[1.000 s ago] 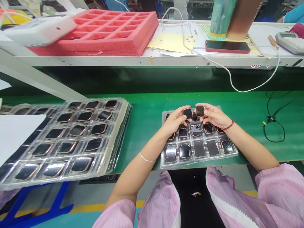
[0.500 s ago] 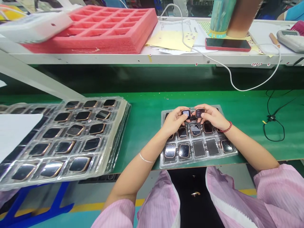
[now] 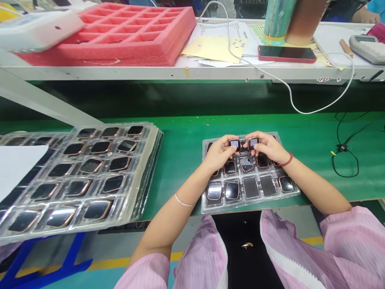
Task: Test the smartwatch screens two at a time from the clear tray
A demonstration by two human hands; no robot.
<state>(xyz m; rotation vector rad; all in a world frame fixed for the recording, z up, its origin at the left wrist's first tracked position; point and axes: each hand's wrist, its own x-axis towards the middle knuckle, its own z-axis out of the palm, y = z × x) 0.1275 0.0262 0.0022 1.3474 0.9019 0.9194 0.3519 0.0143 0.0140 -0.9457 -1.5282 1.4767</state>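
Observation:
My left hand [image 3: 220,151] is closed on a smartwatch body [image 3: 234,144] whose lit screen shows a QR code. A second smartwatch body [image 3: 253,143], also lit with a QR-like pattern, is pinched in my right hand [image 3: 268,147]. Both watches are held side by side above the back rows of a clear plastic tray [image 3: 221,206]. Several dark-screened watches, such as the watch [image 3: 232,190] in the front row, lie in its compartments. Two front compartments [image 3: 259,187] hold no watch. My hands cover part of the back rows.
To the left stands a stack of clear trays [image 3: 126,208] filled with watches, beside a white sheet [image 3: 21,168]. A black cable [image 3: 343,147] lies at the right. The shelf above carries a red foam tray [image 3: 120,56], papers, a phone [image 3: 287,53] and a hanging white cable [image 3: 290,90].
The watch screen in my right hand has switched from a dark menu-like display to a QR-like pattern. Both hands keep their hold. The view has shifted slightly.

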